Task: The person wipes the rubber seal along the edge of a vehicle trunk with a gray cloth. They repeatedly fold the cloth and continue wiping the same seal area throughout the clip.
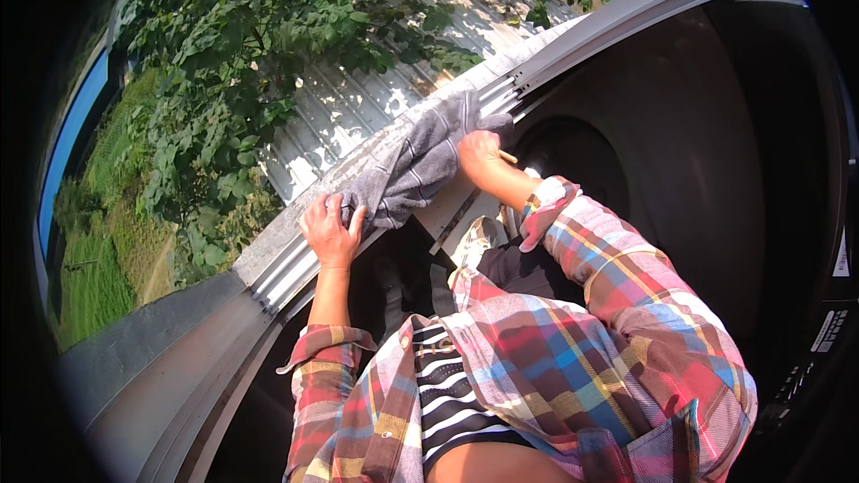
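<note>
A grey towel point(423, 164) with thin pale stripes lies bunched along the window sill point(285, 231), over the white sliding-window tracks point(290, 275). My left hand point(333, 231) grips its near-left end, thumb and fingers apart around the fabric. At the other end my right hand point(479, 153) is closed in a fist against the towel. A small tan stub point(508, 156) sticks out beside that fist; what it belongs to is unclear. Part of the tracks is hidden beneath the towel.
Beyond the sill are a corrugated metal roof point(349, 104) and leafy branches point(268, 33). Window-frame members point(644, 17) rise at both ends of the opening. A large dark surface point(691, 127) stands at right. Below the sill, a light shoe point(478, 241) shows.
</note>
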### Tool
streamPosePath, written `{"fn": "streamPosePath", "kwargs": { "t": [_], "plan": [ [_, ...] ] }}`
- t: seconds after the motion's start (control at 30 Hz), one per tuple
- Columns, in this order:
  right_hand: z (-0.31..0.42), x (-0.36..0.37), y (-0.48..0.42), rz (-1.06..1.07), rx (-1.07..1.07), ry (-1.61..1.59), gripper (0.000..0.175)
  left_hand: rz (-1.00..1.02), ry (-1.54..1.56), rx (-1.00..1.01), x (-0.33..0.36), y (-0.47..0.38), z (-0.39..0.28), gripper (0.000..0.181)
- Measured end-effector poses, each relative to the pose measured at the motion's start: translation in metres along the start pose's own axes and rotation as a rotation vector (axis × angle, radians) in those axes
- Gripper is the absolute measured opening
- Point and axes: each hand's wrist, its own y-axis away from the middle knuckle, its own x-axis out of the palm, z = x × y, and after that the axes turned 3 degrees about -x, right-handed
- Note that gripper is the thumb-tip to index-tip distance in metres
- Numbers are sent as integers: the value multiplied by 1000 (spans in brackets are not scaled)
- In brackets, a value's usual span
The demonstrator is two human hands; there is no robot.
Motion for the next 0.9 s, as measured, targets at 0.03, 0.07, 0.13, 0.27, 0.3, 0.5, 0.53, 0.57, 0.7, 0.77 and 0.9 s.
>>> {"fn": "streamPosePath", "kwargs": {
  "t": [0.03, 0.07, 0.13, 0.27, 0.3, 0.5, 0.53, 0.57, 0.7, 0.77, 0.9],
  "plan": [
    [12, -10, 9, 22, -68, 8, 14, -4, 0, 6, 0, 0, 0, 44],
    [25, -20, 18, 10, -88, 5, 13, -9, -1, 11, 0, -1, 0, 44],
    [49, -38, 34, 9, -160, -19, 12, 3, -51, 17, 1, 4, -1, 53],
    [92, -49, 59, -114, -261, -172, 12, 44, -253, -220, -8, 26, -24, 71],
    [101, -54, 66, -145, -294, -238, 12, 27, -216, -203, -10, 33, -19, 71],
    [120, -46, 55, 33, -171, -570, 17, 70, -75, -60, -32, 29, 14, 49],
    [96, 23, 28, 106, -204, -768, 22, 24, 2, -14, -30, 12, -8, 38],
    [94, -57, 62, 102, -335, -875, 26, 9, -55, -208, -42, 31, 33, 37],
    [17, 7, 53, 248, -147, -1128, 30, -29, -49, -371, -37, 22, 33, 36],
    [5, 27, 55, 106, 122, -1369, 31, -161, -126, -262, -38, 18, 22, 38],
    [78, 30, 58, -69, 373, -1534, 43, 3, -46, -32, -33, 15, 6, 47]
  ]
}}
